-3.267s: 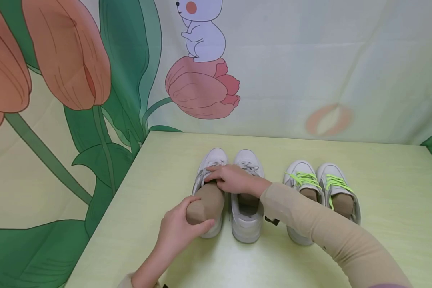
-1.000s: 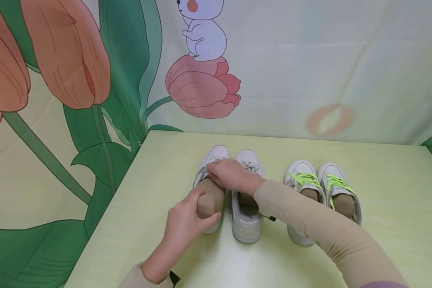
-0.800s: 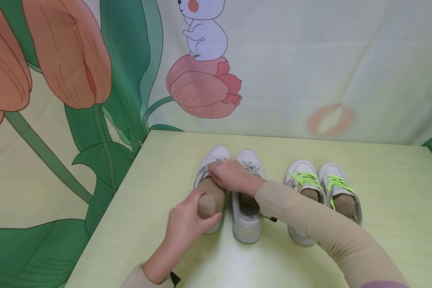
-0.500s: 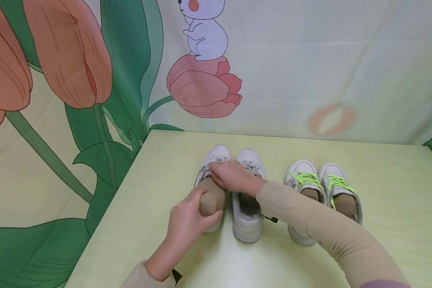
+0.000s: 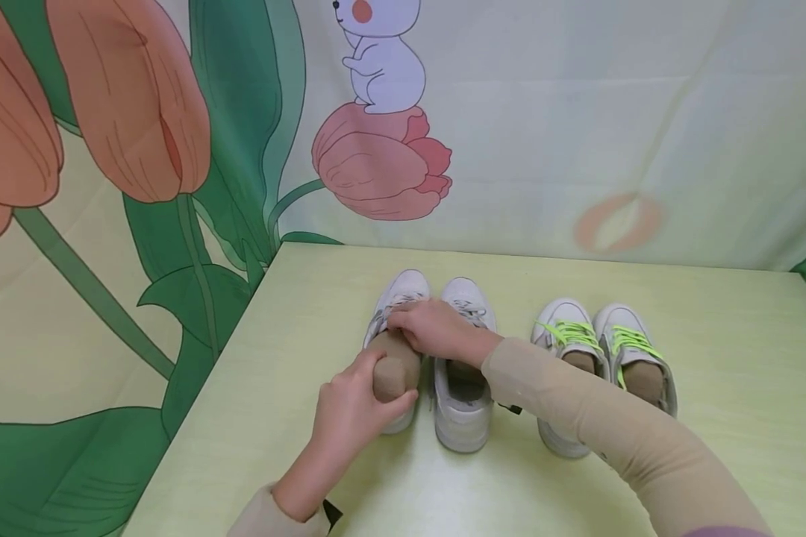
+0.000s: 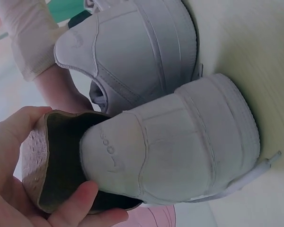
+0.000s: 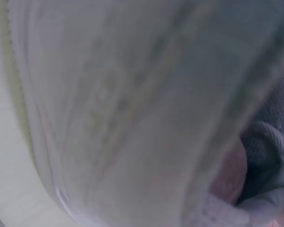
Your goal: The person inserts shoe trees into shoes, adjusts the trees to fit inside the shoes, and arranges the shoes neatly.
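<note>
A white sneaker (image 5: 407, 285) with pale laces sits at the left of the table, a brown molded shoe insert (image 5: 398, 354) partly inside its opening. My left hand (image 5: 348, 410) grips the insert's rear end, thumb on one side and fingers on the other. In the left wrist view the insert (image 6: 35, 163) is a hollow shell, its rim around the sneaker's heel (image 6: 118, 156). My right hand (image 5: 436, 328) has its fingers curled at the sneaker's tongue, just ahead of the insert; the fingertips are partly hidden. The right wrist view mostly shows a blurred white shoe side (image 7: 109, 118).
The matching sneaker (image 5: 462, 429) stands close on the right, under my right wrist, with brown filling inside. Further right is a white pair with neon green laces (image 5: 571, 334), also filled with brown inserts. A printed cloth (image 5: 510, 134) hangs behind the pale green table (image 5: 295, 313).
Compared with the earliest frame, the insert is tilted further forward in the sneaker, and my left hand has moved forward and right with it. The sneaker slid slightly away. Recently almost nothing moved.
</note>
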Demonstrator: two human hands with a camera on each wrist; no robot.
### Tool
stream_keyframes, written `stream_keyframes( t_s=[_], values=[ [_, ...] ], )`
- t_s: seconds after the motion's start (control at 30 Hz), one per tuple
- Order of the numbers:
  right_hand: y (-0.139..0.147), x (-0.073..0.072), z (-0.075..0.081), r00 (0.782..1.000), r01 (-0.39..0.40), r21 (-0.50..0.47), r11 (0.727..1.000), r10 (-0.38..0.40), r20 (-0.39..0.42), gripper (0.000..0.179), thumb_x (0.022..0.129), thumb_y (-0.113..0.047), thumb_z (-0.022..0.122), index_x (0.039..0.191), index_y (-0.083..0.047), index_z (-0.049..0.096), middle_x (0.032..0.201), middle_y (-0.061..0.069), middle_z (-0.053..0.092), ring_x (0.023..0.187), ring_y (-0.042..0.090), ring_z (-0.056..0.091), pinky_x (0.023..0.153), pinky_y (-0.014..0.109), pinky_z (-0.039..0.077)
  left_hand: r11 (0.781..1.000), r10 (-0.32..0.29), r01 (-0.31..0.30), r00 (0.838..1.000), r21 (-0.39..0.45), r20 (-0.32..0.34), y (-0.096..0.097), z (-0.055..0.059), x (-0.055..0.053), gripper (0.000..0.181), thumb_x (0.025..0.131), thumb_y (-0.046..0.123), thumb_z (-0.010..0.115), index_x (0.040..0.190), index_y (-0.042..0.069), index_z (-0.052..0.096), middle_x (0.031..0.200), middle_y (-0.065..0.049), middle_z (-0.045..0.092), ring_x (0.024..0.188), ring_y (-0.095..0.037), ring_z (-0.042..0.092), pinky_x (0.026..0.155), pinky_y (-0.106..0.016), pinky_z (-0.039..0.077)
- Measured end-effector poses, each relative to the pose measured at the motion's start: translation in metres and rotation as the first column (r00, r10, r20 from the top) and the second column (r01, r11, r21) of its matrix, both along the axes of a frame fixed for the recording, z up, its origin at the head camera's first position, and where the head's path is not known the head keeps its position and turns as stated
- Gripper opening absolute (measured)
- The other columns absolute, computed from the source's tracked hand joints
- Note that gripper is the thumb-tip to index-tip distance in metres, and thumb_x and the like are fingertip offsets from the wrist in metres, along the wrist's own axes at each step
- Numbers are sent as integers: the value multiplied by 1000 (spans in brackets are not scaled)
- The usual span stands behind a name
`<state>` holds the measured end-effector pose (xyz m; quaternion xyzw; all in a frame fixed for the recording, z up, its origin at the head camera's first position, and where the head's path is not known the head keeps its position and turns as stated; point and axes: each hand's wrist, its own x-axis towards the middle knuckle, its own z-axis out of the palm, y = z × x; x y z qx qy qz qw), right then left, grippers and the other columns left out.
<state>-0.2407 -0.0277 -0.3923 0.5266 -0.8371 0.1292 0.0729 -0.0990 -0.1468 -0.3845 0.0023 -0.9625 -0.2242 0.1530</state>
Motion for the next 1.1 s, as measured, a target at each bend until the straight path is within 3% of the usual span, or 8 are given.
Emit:
stream_keyframes(
  t_s=[0.13,0.3,0.53,0.6,0.73,0.8,0.97,1.1],
  values=[
    [3,0,0,999,-23,57,998,24,-22,28,84,-7,49,104,-19,64,109,-1,61,98,14,59,76,30,49,1000,-3,3,1000,2,4,4,0,1,60,65,43,72,111,10,53,92,-14,66,66,-27,62,54,-39,45],
    [4,0,-1,1000,-19,101,995,20,-12,35,83,-7,50,112,-24,61,121,2,55,111,19,52,81,35,48,1000,-6,6,1000,-1,-18,7,0,3,56,65,41,71,109,11,53,90,-13,66,65,-27,62,54,-39,45],
    [5,0,0,991,5,137,991,-23,131,41,86,-7,46,119,-30,56,139,5,37,121,28,39,77,43,48,1000,12,-12,1000,6,-23,5,-1,3,56,65,42,71,109,11,55,90,-12,67,65,-25,62,53,-38,46],
    [4,-1,2,983,9,138,990,-34,181,48,86,-6,44,126,-32,48,141,6,34,122,31,38,79,45,46,1000,13,-12,1000,24,-22,3,-2,2,56,65,41,71,110,11,55,90,-12,67,65,-24,62,53,-37,46],
    [1,-4,6,971,5,112,994,-32,236,65,83,1,42,137,-30,29,135,4,42,116,25,45,88,38,42,999,11,-9,999,41,-31,-1,-5,-1,55,66,40,70,109,9,57,88,-13,67,63,-23,61,53,-35,46],
    [0,-5,8,964,16,84,996,-38,265,66,81,4,42,138,-26,28,130,3,47,113,21,48,90,34,41,999,13,-11,999,45,-33,-2,-6,-1,55,66,40,70,108,8,57,86,-14,67,61,-23,61,52,-35,45],
    [1,-6,9,954,94,15,995,-95,285,34,82,-2,49,115,-11,52,109,4,58,97,16,54,81,30,45,999,26,-24,999,47,-31,-2,-7,0,56,65,42,70,108,9,57,83,-14,67,61,-24,60,52,-35,45],
    [1,-5,8,940,174,-13,985,-162,300,5,83,-11,56,88,-9,57,82,1,58,70,14,51,64,26,43,999,31,-30,999,36,-36,-2,-8,0,57,65,43,70,108,9,56,82,-14,67,59,-23,60,51,-35,44]
  ],
)
